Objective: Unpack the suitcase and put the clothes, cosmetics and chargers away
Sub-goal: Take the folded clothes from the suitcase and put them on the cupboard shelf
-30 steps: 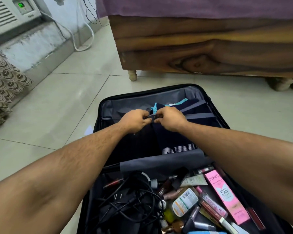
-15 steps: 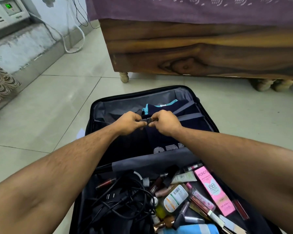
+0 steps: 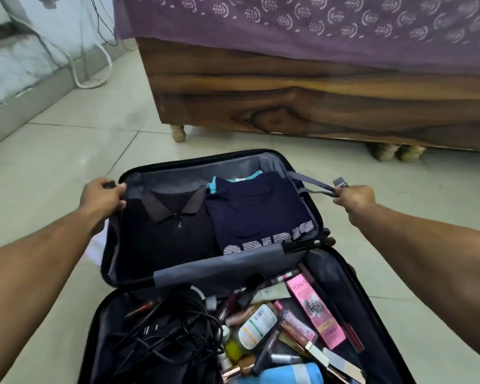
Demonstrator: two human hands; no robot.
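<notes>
Suitcase lies open on the floor in front of the bed. Right hand pinches a strap pulled out past the case's right edge; left hand grips the other end at its left edge. The folded shirts inside look soft and light, so I'd lift them from underneath.

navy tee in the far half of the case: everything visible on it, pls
The navy T-shirt lies folded flat in the right of the suitcase's far half. It looks like soft knit; white block lettering at its near edge is partly hidden by the grey divider flap. A turquoise garment peeks out at its far-left corner. The black polo abuts its left. Neither hand touches it.
</notes>
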